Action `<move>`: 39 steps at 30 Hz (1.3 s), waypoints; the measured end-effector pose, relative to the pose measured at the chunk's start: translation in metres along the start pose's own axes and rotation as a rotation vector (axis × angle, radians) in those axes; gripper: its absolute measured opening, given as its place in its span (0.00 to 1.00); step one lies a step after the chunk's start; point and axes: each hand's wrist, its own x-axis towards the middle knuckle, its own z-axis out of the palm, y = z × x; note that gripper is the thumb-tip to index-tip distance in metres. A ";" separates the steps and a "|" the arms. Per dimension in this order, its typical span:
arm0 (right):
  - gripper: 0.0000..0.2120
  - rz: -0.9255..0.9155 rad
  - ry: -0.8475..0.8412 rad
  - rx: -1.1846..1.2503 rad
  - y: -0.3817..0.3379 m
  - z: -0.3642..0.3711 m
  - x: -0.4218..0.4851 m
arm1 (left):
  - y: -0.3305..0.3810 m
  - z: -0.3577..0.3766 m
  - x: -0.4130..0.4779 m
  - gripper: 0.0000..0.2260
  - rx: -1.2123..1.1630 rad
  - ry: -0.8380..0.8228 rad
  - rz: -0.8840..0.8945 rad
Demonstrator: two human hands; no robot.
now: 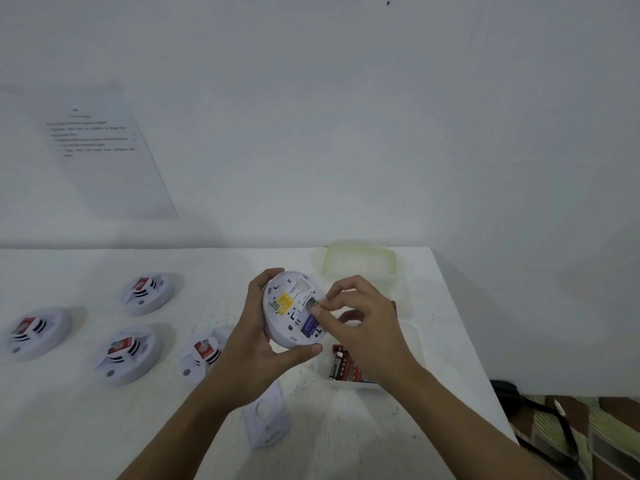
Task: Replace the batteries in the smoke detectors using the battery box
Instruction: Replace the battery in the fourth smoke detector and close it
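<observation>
A round white plastic smoke detector (294, 311) is held up above the white tabletop (346, 438), near its right end, tilted so that its back faces the camera. That back carries a yellow square sticker left of centre, a dark blue label lower right, lines of small black print along the upper edge, and a few short slots. The left hand (256, 337) grips it by the rim, fingers over the top-left edge and thumb under the bottom. The right hand (367, 323) has curled fingers, its fingertips (317, 308) pressed together at a small recess on the right of the back; whether they pinch anything there is too blurred to tell.

Just below the right hand sits a clear plastic battery box (412, 341) holding red-and-black batteries (343, 367). A clear lid with a pale green rim (360, 259) lies behind it. A white mounting plate (266, 422) lies under the left forearm. Four white smoke detectors (126, 351) with red labels rest on the left part of the tabletop, well apart from the held one.
</observation>
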 end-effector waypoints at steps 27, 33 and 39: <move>0.14 0.495 -0.745 -0.636 0.059 -0.034 0.098 | -0.040 -0.036 0.035 0.44 0.004 -0.087 -0.173; 0.14 0.530 -0.759 -0.570 0.065 -0.039 0.097 | -0.046 -0.032 0.042 0.45 0.005 -0.097 -0.182; 0.12 0.516 -0.770 -0.471 0.060 -0.048 0.094 | -0.050 -0.026 0.043 0.45 -0.009 -0.102 -0.189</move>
